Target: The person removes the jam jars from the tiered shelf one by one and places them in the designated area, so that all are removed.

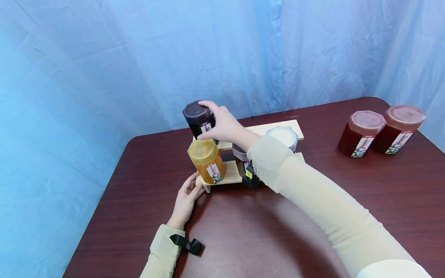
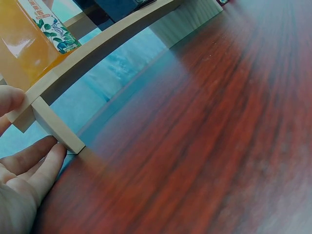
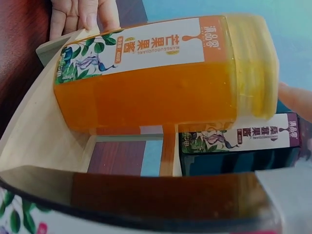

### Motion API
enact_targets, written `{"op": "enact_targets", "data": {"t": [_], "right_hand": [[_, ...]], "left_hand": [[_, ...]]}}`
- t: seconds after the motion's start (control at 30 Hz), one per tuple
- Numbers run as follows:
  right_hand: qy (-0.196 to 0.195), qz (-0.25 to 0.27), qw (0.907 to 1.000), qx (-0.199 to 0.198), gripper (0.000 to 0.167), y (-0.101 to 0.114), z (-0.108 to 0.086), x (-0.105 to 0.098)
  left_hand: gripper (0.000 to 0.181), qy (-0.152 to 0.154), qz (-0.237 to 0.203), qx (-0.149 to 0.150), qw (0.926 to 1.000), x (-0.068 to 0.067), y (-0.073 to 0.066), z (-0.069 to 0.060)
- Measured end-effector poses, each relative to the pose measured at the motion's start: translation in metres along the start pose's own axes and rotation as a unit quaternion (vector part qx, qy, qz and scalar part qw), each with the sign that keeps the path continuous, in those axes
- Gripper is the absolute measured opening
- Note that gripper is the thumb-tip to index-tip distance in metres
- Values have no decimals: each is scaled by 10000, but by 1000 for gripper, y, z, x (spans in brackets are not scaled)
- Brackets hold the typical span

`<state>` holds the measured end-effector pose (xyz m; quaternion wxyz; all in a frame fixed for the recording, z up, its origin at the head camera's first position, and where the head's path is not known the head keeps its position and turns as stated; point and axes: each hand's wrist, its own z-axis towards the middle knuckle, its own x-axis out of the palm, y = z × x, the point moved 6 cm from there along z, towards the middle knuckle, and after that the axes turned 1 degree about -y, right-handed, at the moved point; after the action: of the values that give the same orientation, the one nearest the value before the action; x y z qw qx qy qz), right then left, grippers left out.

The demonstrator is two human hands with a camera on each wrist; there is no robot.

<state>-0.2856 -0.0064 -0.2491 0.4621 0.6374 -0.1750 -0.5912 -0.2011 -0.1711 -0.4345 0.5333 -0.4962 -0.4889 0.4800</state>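
Observation:
My right hand [image 1: 224, 125] grips a dark purple jam jar [image 1: 197, 120] by its lid, at the left end of the upper tier of a two-tier wooden rack [image 1: 231, 175]. Down at the rack's lower left corner, my left hand [image 1: 184, 202] holds the end, thumb at the board and fingers by the leg in the left wrist view. A mango jam jar [image 1: 207, 160] with a yellow lid stands on the lower tier's left end, in front of the dark jar. Partly behind my right wrist is another jar [image 1: 240, 156] on the lower tier.
Farther right on the rack stands a white-lidded jar [image 1: 283, 136], partly covered by my sleeve. Two red jam jars [image 1: 361, 133] [image 1: 399, 129] stand together on the table's right side. Blue curtains [image 1: 208, 50] hang behind the dark red table [image 1: 243, 231].

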Motion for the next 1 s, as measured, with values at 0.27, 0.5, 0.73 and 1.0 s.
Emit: {"op": "enact_targets", "data": {"t": [0.27,0.5,0.73,1.0], "right_hand": [[-134,-61,9999,0,85,2,2,2],[-191,-18,9998,-4,82,4,5,4],[-276,7,9996,-26,81,2,6,6],[-326,65,9994,-98,81,5,6,5]], "left_hand": [[47,5,41,-40,10000,-1,0,-1],[48,25,106,82,9999,-1,-2,0],[46,42,103,64,9999,-2,-1,-1],[47,23,108,131,9999,-3,-2,0]]}}
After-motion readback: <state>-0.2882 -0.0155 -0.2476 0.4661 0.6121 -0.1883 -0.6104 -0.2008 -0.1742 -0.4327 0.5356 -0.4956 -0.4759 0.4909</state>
